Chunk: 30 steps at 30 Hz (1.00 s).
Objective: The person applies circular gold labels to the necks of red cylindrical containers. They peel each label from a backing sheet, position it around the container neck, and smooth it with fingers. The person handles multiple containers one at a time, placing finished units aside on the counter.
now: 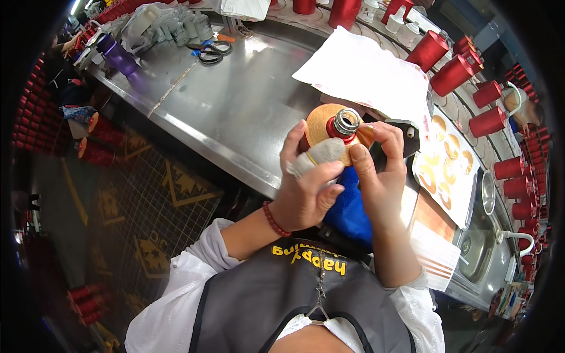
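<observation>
Between my hands is a red bottle (333,133) with a bare, silvery threaded neck, tilted so its mouth faces up. A gold ring-shaped label (322,117) lies round its shoulder. My left hand (306,188) is closed about the near left side of the bottle. A pale cloth wrap (319,156) with a yellow band, seemingly round one of its fingers, presses on the gold shoulder. My right hand (382,176) pinches the label's edge at the right of the neck, between thumb and fingers. Blue cloth (349,206) shows below the bottle, whose lower body is hidden.
A sheet of gold curved labels (445,170) lies at right, near white papers (376,73) and a sink (475,253). Black scissors (212,53) and a purple bottle (118,56) rest on the metal table (235,112). Red bottles (453,73) line the conveyor beyond.
</observation>
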Available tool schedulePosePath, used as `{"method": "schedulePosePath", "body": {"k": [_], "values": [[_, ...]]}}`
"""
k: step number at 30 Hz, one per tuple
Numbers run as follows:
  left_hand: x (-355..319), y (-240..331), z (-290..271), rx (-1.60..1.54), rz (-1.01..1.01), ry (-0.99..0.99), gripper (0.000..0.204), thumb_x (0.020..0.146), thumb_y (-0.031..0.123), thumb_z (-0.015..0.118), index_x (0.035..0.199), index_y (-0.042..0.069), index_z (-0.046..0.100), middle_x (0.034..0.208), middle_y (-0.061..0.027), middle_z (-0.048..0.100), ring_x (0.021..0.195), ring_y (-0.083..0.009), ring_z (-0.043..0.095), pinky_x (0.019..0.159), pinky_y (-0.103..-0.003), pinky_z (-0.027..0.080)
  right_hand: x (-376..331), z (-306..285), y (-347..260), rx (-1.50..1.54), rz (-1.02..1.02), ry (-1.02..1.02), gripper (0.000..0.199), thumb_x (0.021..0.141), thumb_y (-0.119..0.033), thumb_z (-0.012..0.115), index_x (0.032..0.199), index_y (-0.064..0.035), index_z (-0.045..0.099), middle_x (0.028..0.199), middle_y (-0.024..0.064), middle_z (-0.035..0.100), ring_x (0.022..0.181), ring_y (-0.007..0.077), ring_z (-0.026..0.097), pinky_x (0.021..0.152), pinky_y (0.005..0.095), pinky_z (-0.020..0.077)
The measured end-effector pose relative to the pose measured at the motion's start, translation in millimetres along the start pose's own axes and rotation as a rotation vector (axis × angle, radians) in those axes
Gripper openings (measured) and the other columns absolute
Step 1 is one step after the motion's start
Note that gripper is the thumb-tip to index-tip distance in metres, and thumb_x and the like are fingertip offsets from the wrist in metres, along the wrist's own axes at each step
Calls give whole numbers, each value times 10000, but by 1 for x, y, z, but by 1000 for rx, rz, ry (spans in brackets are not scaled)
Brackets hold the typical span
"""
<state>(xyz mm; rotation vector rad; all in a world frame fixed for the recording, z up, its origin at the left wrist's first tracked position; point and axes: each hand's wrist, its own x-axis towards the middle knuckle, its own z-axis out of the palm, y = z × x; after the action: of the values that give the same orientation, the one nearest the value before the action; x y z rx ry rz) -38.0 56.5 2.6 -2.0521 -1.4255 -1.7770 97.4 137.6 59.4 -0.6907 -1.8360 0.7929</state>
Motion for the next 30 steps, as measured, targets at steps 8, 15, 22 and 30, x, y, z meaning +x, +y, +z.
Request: {"method": "schedulePosePath", "body": {"k": [8,15,22,30], "values": [[5,-4,-4,-125,-21,37,299,964,216,648,1181,104,475,1489,-330,219,1407,-437,273,1126,-503,317,23,-12,14,399,211,-183,187,913,-160,702,963,-15,596,1146,100,610,1113,169,541,985,318,408],[1,-7,3,-105,29,83,319,958,192,654,1174,99,439,1459,-306,294,1412,-433,264,1143,-507,281,26,-15,19,469,239,-205,147,915,-149,684,944,-33,598,1100,75,603,1070,150,533,953,296,416],[8,-12,8,-185,20,166,468,956,222,660,1279,51,367,1361,-237,418,1373,-413,316,1132,-526,278,45,-12,26,704,546,-308,311,1008,-238,553,1214,-10,602,1132,70,630,1042,127,579,917,266,464],[16,-41,-35,-428,-276,-45,518,1066,294,447,1447,-39,336,1413,-197,449,1316,-252,466,1121,-375,343,-14,-24,3,354,510,-220,333,1020,-222,540,1274,-17,605,1105,71,636,990,141,572,913,288,452]]}}
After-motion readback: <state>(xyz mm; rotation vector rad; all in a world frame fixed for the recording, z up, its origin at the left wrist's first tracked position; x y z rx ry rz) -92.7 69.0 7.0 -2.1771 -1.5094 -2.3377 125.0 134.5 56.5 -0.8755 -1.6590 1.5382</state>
